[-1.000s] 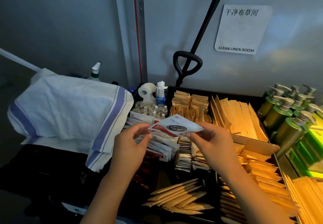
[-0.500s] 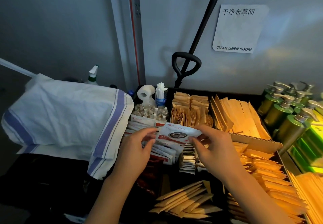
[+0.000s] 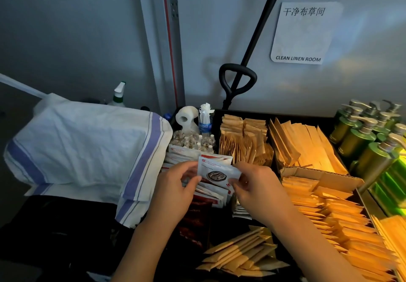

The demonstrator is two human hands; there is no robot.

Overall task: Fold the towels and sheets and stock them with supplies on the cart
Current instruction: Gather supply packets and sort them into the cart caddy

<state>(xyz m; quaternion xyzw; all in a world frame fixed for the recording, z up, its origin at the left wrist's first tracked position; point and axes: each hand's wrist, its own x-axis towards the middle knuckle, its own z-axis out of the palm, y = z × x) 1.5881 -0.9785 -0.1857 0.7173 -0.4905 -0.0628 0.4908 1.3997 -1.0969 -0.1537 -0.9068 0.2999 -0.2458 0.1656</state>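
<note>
**Coffee sachet goes down into its row**

Well left of the fingers, a folded blue-striped towel (image 3: pixel 87 149) lies draped over the dark edge of the cart (image 3: pixel 263 114), untouched. The left hand (image 3: pixel 175 191) has its fingers curled, thumb and fingertips pinching the left edge of a white coffee sachet (image 3: pixel 216 171). The right hand (image 3: pixel 257 187) pinches the sachet's lower right corner, fingers narrow around it.

A second ago the sachet was held flat and higher, above the stack; now it stands nearly upright and has dropped to the top of the red-and-white sachet row (image 3: pixel 211 191) just beneath the fingers, touching or almost touching it. That suggests the packet is being slotted in with its fellows, so this small piece of stocking is nearly done.

Just beyond the fingers stand small glass bottles (image 3: pixel 191 141); right of the fingers lie brown paper packets (image 3: pixel 307 145), and far right the green pump bottles (image 3: pixel 360 136).
</note>
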